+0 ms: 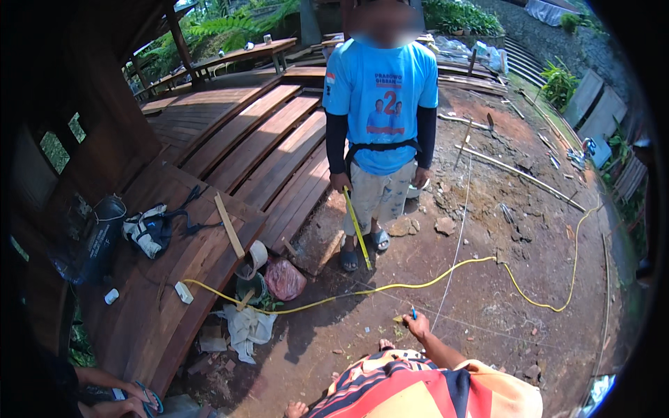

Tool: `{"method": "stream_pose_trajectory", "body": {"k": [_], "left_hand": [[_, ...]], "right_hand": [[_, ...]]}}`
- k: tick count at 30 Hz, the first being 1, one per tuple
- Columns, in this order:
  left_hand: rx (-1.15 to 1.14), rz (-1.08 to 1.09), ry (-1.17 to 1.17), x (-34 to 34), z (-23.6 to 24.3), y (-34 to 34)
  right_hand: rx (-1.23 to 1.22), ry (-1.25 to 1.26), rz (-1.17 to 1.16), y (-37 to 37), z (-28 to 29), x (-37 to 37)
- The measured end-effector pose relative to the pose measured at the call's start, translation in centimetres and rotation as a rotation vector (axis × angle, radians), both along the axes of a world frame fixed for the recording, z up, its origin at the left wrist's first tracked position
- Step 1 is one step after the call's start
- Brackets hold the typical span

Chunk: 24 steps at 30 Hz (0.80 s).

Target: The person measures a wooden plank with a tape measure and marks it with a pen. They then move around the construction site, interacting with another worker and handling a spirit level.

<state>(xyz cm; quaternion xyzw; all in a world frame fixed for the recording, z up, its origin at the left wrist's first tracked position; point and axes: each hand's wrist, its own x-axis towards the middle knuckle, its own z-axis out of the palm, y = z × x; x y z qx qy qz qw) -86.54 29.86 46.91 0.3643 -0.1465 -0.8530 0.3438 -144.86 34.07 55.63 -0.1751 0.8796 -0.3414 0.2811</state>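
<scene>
At the lower middle my right hand (pixel 417 324) is closed around a small slim blue object (pixel 413 313), whose kind I cannot make out. A small ochre-yellow piece (pixel 398 319) shows beside the fingers. Just right of the hand, a taut white string (pixel 456 251) runs away over the brown dirt. A second thin string (pixel 488 322) crosses it low over the ground. My left hand is out of view. Ahead stands a person in a blue T-shirt (pixel 383 104), whose hand holds a yellow measuring tape (pixel 357 226) down towards the ground.
A yellow cable (pixel 390 286) snakes across the dirt from a white socket box (pixel 184 292) on the wooden deck (pixel 150 306). A pink plastic bag (pixel 285 279) and white cloth (pixel 247 331) lie by the deck. Wooden poles (pixel 523 175) and stones (pixel 444 225) lie farther right. Another person's foot (pixel 150 398) shows lower left.
</scene>
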Motion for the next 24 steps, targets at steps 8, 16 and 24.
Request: {"method": "stream_pose_trajectory", "body": {"k": [8,16,24], "left_hand": [[0.326,-0.194,-1.031,-14.6,-2.4,0.2],[-0.036,-0.452,-0.679,-29.0,3.3,-5.0],[0.416,-0.187,-1.412,-32.6,6.5,-15.4]], "right_hand": [[0.015,-0.075,-0.139,5.6,-1.2,-9.3],[-0.098,-0.212,-0.399,9.1,-4.4,-16.2],[-0.287,-0.637,-0.855,11.7,-0.8,-19.9]]}}
